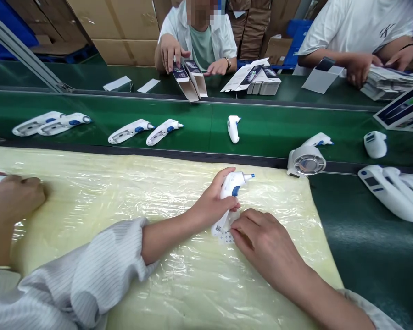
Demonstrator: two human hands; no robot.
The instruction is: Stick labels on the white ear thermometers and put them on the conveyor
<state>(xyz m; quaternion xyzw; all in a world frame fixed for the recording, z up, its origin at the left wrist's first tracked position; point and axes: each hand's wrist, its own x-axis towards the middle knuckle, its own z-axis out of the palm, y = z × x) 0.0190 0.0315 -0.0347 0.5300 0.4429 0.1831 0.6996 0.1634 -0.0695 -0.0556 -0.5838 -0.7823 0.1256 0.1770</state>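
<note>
My left hand [216,197] is wrapped round a white ear thermometer [230,185] with a blue button and a blue-tipped probe. It is held tilted above the plastic-covered work surface, its probe pointing right. My right hand [266,238] is closed in a pinch at the lower end of the thermometer. What its fingertips hold there is too small and too hidden to name. A patch with grey dots [226,237] shows beneath the lower end; I cannot tell whether it is part of the thermometer.
Yellowish plastic sheeting [179,284] covers the bench. Beyond runs a green conveyor [199,133] carrying several white thermometers [131,131]. A small round fan [308,160] stands at its edge; more thermometers [390,192] lie right. Another person's hand [15,197] rests left. Two co-workers handle boxes [189,80] opposite.
</note>
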